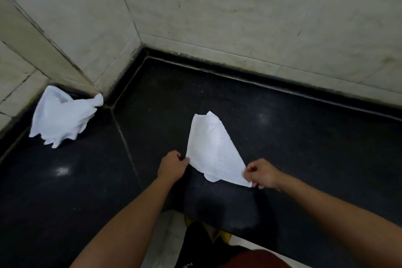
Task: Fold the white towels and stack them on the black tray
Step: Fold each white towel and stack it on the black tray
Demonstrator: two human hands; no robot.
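Two hands, one towel, fold just getting started

The left hand [171, 166] and right hand [260, 173] each pinch a near corner of the white towel [212, 148], which is held over the black counter [304, 137] right in front of the person. I'd keep those corners level and taut and get the bunched far end flat before folding, or it'll come out lopsided. The cloth looks thin, limp and lightly creased. A second crumpled towel [61, 117] sits well off to the left by the wall. I honestly can't make out the tray.
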